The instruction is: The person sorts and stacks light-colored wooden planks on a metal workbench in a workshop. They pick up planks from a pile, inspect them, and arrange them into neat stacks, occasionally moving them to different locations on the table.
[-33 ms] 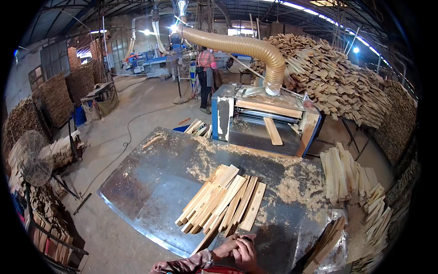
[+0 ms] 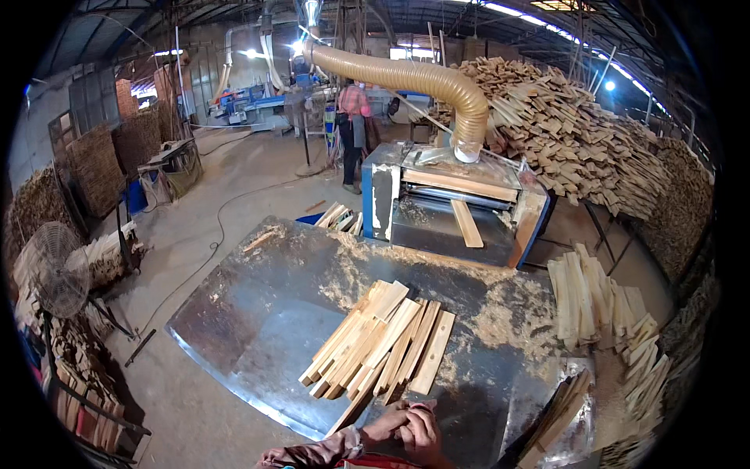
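My two hands meet at the near edge of a metal table (image 2: 258, 313). My left hand (image 2: 383, 426), its arm in a patterned sleeve, touches my right hand (image 2: 423, 435); the fingers of both are bent and closed. A small pinkish piece (image 2: 425, 406) shows at the fingertips; what it is I cannot make out. Just beyond my hands lies a loose pile of wooden slats (image 2: 367, 336), their lengths running away from me. One slat with a dark knot (image 2: 433, 353) lies along the pile's right side.
Beyond the table stands a blue planer (image 2: 379, 195) with a board (image 2: 467, 224) on its bed and a tan hose (image 2: 398, 72) above. Shavings (image 2: 512, 316) cover parts of the tabletop. Slats (image 2: 582, 297) are stacked at right. A fan (image 2: 58, 270) stands left; a person (image 2: 351, 129) stands farther off.
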A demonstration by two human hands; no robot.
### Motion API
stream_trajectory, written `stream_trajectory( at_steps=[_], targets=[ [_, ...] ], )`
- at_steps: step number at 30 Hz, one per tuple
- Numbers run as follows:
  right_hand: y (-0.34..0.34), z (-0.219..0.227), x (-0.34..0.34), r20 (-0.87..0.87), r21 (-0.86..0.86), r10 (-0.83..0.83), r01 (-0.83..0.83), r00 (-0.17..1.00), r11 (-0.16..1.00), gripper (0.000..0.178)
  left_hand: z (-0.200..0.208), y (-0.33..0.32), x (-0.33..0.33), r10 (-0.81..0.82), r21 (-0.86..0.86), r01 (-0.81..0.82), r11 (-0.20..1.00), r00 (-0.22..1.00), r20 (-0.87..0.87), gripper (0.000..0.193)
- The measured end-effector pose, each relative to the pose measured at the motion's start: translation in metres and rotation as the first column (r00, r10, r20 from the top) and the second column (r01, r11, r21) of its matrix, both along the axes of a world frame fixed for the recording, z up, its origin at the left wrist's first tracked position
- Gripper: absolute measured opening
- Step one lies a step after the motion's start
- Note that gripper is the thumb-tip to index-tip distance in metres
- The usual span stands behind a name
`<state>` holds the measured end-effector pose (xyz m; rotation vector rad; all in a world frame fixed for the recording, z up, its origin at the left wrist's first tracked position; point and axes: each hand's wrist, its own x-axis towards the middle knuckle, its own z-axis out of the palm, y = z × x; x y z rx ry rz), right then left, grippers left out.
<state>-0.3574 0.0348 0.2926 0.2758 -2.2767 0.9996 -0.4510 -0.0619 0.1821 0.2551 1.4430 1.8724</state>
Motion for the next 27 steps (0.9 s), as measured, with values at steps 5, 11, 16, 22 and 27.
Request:
stream_trajectory(
  at_steps=[5,11,16,22,27],
  targets=[
    [0.028,-0.042,0.026,0.171,0.079,-0.125,0.112,0.977,0.991,0.025,0.005,0.011,0.007,-0.006,-0.085,0.014,0.996,0.996,0.094,0.011],
    [0.062,-0.095,0.029,0.746,0.195,-0.18,0.049,0.641,0.98,0.039,0.001,0.033,0.013,-0.029,-0.178,-0.187,0.966,0.607,-0.794,0.018],
    [0.073,-0.089,0.012,0.783,0.054,-0.113,0.113,0.611,0.992,0.041,-0.008,0.044,0.021,-0.15,-0.223,-0.032,0.974,0.65,-0.745,0.021],
    [0.073,-0.08,-0.009,0.758,-0.239,0.016,0.255,0.652,0.937,0.042,-0.015,0.048,0.026,-0.235,-0.231,0.089,0.969,0.623,-0.746,0.032],
    [0.076,-0.067,-0.022,0.618,-0.72,0.339,0.337,0.709,0.607,0.044,-0.034,0.058,0.018,-0.178,-0.09,0.171,0.981,0.623,-0.761,0.033]
  ],
)
